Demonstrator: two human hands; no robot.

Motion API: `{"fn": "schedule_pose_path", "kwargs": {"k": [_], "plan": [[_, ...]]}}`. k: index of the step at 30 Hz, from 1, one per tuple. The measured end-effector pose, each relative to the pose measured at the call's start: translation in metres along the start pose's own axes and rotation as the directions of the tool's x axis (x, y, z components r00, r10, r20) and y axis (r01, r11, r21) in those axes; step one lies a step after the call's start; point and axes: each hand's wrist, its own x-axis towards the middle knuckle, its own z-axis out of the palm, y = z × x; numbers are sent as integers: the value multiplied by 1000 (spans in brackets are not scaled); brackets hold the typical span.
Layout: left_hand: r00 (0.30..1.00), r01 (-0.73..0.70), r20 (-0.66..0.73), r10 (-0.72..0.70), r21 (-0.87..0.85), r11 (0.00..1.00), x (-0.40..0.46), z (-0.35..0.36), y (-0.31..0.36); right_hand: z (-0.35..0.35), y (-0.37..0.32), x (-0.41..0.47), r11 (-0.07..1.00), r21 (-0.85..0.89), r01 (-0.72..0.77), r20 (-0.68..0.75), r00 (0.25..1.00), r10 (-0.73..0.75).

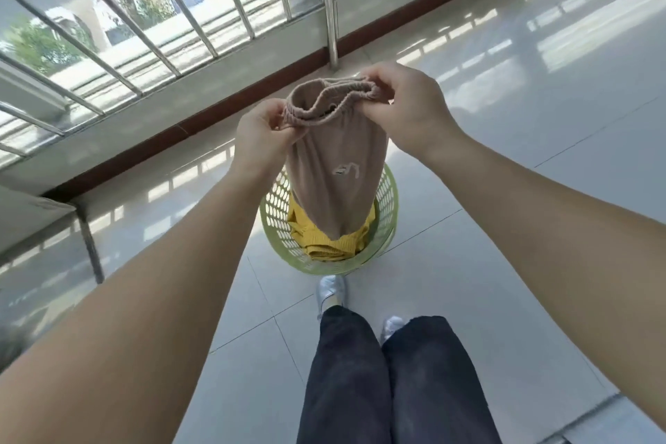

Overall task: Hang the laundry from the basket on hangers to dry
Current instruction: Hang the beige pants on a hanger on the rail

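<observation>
Trousers of beige cloth hang by the elastic waistband, held up directly over the basket. The left hand pinches the waistband at its 9 o'clock end, the right hand pinches it at 3 o'clock, and the band sags open between them. The legs dangle into the basket, their lower end over a yellow garment that lies inside.

The likeliest slip is a loose pinch: both grips take only the edge of the band, so a tug to spread it could pull one side free and drop the trousers back into the basket. The hanging legs could also drag the yellow garment up with them if the cloth clings.

No hanger shows in view, so one has to be found. A railing runs from 9 to 12 o'clock, a metal post stands at 12 beyond the hands, and a table leg stands at 8. The person's shoes sit at 6, just beside the basket, close enough to kick it.
</observation>
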Motion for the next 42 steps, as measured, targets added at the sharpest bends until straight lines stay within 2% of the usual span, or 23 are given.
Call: {"fn": "schedule_pose_path", "kwargs": {"k": [6,13,17,23,26,30,36,42], "plan": [[997,2,75,-3,9,1000,51,17,-22,11,31,33,1000,-25,1,-48,999,-2],[985,-31,171,29,10,999,61,30,-33,9,43,24,997,34,-67,-104,992,70],[971,13,237,-17,16,1000,58,36,-58,25,63,2,988,9,-156,-23,987,156],[927,83,352,-129,142,986,41,48,-124,70,112,-43,947,39,-318,73,946,315],[891,155,389,-235,226,962,26,52,-167,96,133,-64,915,31,-403,183,902,392],[825,229,441,-354,313,922,7,53,-211,125,154,-85,851,0,-525,322,806,497],[773,261,469,-428,379,888,7,52,-244,152,173,-84,801,-54,-597,431,710,558],[715,273,505,-483,435,858,44,65,-265,169,200,-50,783,-101,-613,443,677,587]]}}
